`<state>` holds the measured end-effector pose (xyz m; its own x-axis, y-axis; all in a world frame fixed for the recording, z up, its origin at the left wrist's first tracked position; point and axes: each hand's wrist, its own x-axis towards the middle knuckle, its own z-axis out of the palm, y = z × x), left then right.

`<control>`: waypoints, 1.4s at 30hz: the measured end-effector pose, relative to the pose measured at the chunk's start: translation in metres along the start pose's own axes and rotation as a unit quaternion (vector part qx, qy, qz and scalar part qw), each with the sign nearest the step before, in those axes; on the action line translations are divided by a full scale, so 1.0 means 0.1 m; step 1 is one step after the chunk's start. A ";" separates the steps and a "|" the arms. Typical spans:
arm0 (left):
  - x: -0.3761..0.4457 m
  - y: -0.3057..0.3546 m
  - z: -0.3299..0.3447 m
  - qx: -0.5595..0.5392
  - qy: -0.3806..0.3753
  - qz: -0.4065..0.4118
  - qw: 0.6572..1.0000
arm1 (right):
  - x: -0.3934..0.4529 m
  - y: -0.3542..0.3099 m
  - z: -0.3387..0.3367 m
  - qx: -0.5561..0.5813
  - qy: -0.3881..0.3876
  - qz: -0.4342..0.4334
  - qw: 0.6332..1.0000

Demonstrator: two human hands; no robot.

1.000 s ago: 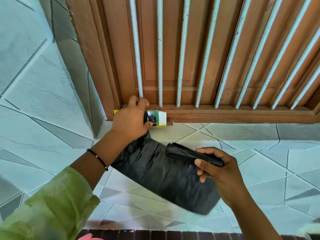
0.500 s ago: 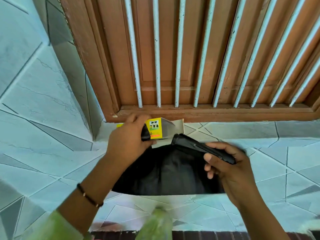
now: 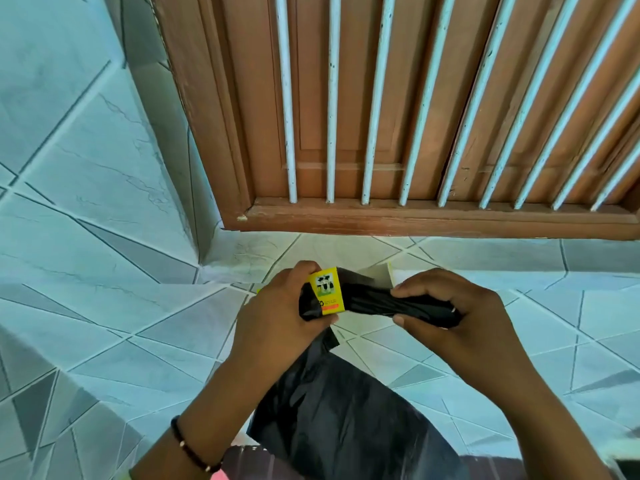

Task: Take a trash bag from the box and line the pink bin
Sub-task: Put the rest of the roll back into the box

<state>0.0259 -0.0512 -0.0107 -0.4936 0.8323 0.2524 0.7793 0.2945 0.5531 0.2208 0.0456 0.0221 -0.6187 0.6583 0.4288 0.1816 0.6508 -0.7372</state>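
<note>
Item: black thin-plastic trash bag [image 3: 346,417], one sheet, hanging loose below the left fingers, its top corner pinched against the box under the left thumb

Item: small yellow cardboard box [image 3: 327,289] with printed label, end flap open toward the right fingers; held off the tiled surface, between the two hands

Item: tight black roll of remaining bags [image 3: 398,304], one end entering the box mouth, the other wrapped by the right fingers

Left hand [image 3: 277,313]: fingers curled round the box and bag together, thumb across the front. Right hand [image 3: 446,313]: fingers and thumb closed round the roll; dark beaded bracelet [image 3: 192,452] on the left wrist

Surroundings: pale blue tiled ledge [image 3: 121,323] with angular grey lines beneath the hands; beyond the fingers, a brown wooden frame [image 3: 415,220] with white vertical bars [image 3: 330,98]. A pink edge [image 3: 218,475] shows at the bottom, below the left wrist, possibly the bin; too little visible to be sure

Step, as judged: one bag is out and the spare roll is going back into the box. Lining not begun

Next move calls for: seating the roll fully and closing the flap, putting the box down while the left fingers keep the loose bag, then finding the bag's open mouth and spreading it over the bin's rim
</note>
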 end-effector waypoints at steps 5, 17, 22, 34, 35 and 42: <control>-0.10 0.05 0.11 0.007 -0.050 0.028 0.998 | -0.01 -0.03 0.08 -0.027 -0.023 0.027 0.999; -0.21 -0.03 0.24 -0.122 -0.040 -0.014 0.992 | -0.04 -0.02 0.17 0.055 0.097 0.072 0.991; -0.20 -0.02 0.25 -0.146 -0.025 -0.012 0.989 | -0.10 -0.02 0.22 -0.096 0.100 -0.039 0.990; -0.26 0.02 0.24 -0.104 -0.013 0.022 0.994 | -0.18 0.02 0.41 -0.177 -0.001 -0.019 0.984; -0.26 0.02 0.25 -0.107 -0.014 0.020 0.994 | -0.16 0.01 0.39 -0.154 -0.019 -0.006 0.988; -0.26 -0.03 0.26 -0.185 -0.005 -0.011 0.983 | -0.20 0.02 0.37 -0.098 0.050 -0.061 0.992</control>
<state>0.0467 -0.0618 -0.0391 -0.5027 0.8333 0.2300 0.5740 0.1228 0.8096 0.2049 0.0194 -0.0074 -0.5674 0.5982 0.5659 0.2619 0.7827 -0.5647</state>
